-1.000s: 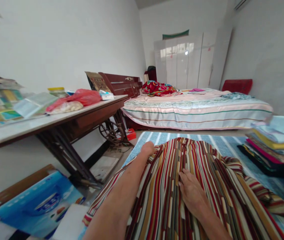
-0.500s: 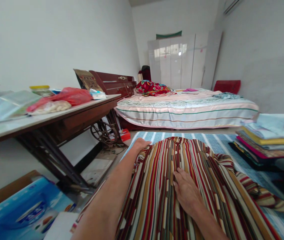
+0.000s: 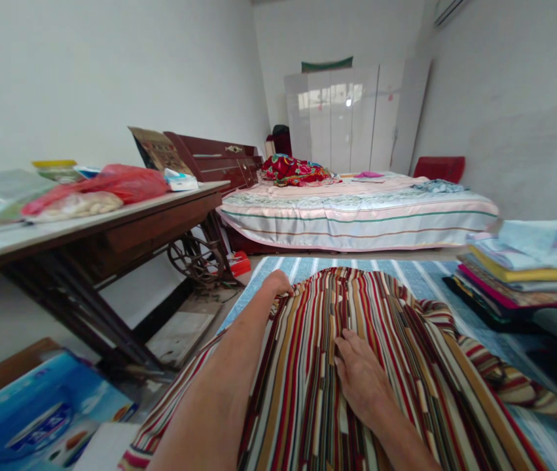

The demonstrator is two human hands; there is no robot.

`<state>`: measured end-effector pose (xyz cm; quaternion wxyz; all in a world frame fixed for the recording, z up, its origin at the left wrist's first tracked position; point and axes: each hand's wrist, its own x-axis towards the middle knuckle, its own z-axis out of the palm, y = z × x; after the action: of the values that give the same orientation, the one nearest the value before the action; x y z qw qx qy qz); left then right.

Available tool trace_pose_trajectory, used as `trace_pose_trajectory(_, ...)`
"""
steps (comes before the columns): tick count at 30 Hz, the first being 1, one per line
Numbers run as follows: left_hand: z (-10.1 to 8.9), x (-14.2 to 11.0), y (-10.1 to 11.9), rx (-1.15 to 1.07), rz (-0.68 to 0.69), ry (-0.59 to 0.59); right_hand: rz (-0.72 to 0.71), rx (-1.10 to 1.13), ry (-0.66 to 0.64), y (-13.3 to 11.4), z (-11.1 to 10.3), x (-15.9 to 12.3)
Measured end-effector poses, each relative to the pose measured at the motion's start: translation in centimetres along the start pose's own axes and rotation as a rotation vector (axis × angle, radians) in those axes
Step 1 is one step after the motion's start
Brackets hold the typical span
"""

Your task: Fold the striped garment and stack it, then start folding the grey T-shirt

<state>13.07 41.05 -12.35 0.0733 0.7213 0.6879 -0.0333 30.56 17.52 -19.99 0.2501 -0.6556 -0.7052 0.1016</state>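
Note:
A long-sleeved striped shirt [image 3: 305,366] in red, brown, tan and cream lies spread on a blue-and-white striped sheet [image 3: 288,265]. At the shirt's upper left shoulder, my left hand [image 3: 278,285] is closed on the fabric, its fingertips partly hidden. My right hand [image 3: 362,378] rests on the middle of the shirt with the fingers stretched out over the cloth, holding nothing. One sleeve trails away to the right, and the other reaches down to the left, partly behind my left forearm.
A stack of folded clothes [image 3: 528,278] sits on the right of the sheet. To the left stands a sewing-machine table [image 3: 160,210] bearing a red plastic bag [image 3: 135,185]. A blue carton [image 3: 37,418] is below it. Farther back is a bed [image 3: 357,226] before a white wardrobe [image 3: 341,124].
My left hand has closed more tightly on the shirt's shoulder, and the left sleeve lies spread farther out to the left. My right hand stays on the shirt. The view has shifted slightly.

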Motion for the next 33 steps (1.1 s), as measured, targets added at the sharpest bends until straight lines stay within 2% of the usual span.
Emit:
trace_pose_trajectory(6, -0.7, -0.4, 0.3, 0.028, -0.008, 0.093, -0.014, -0.035, -0.018, 0.0, -0.1, 0.1)
trace_pose_trajectory(10, -0.4, -1.0, 0.0, 0.079, -0.014, 0.149, -0.001, -0.028, -0.032, -0.1, -0.3, 0.1)
trace_pose_trajectory(15, 0.3, -1.9, 0.5, 0.162, 0.057, 0.180, -0.005, -0.001, -0.025, -0.3, -0.5, 0.0)
trace_pose_trajectory(19, -0.1, -2.6, 1.5, 0.213, 0.120, 0.240, -0.008, -0.005, 0.003, -0.2, -0.3, 0.0)
trace_pose_trajectory(23, -0.3, -4.4, 3.3, 0.239, 0.195, 0.284, -0.029, -0.003, 0.035, -0.2, -0.3, -0.1)
trace_pose_trajectory(26, 0.2, -6.7, 4.0, 0.241, 0.277, 0.233, -0.040, -0.001, 0.029, -0.2, -0.4, 0.0)
trace_pose_trajectory(29, 0.7, -8.9, 2.6, 0.247, 0.296, 0.213, -0.033, -0.005, 0.004, -0.2, -0.5, 0.1)
trace_pose_trajectory(33, 0.3, -10.4, -1.4, 0.243, 0.265, 0.210, -0.033, -0.006, 0.011, -0.2, -0.6, 0.0)
